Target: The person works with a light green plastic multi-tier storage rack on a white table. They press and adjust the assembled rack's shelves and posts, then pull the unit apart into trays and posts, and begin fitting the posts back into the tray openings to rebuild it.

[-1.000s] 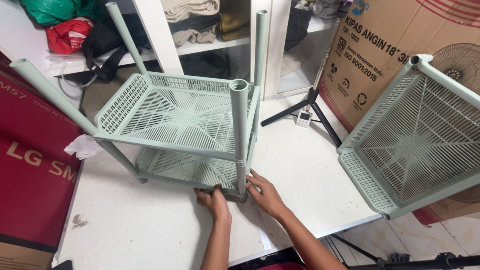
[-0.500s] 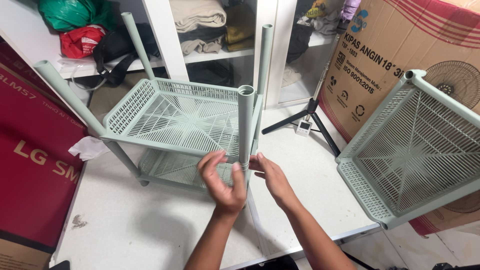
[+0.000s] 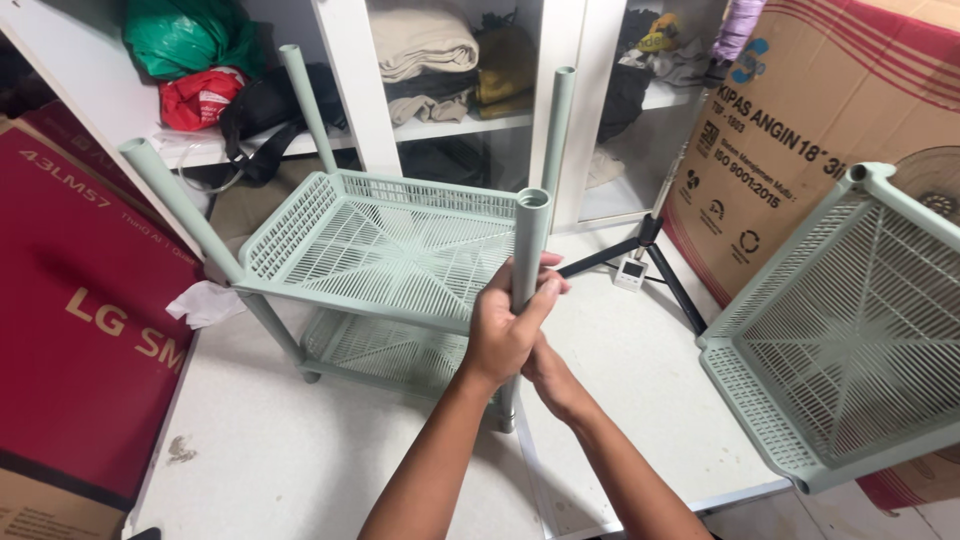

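You work at a white desk [image 3: 300, 470] before an open cupboard [image 3: 350, 90]; a red carton [image 3: 70, 330] leans on the left. The green rack [image 3: 380, 250] stands on the desk. Your left hand [image 3: 505, 325] is closed around its near pole [image 3: 528, 240]; your right hand [image 3: 545, 375], below, is mostly hidden, so its grip is unclear. A second ago both hands were low at the rack's base.

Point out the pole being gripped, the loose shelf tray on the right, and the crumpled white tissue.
Front pole [image 3: 531, 225]: head view, upper shaft just below its open top.
Loose shelf tray [image 3: 860, 330]: head view, middle of its grid floor.
White tissue [image 3: 203, 303]: head view, centre of the crumple.
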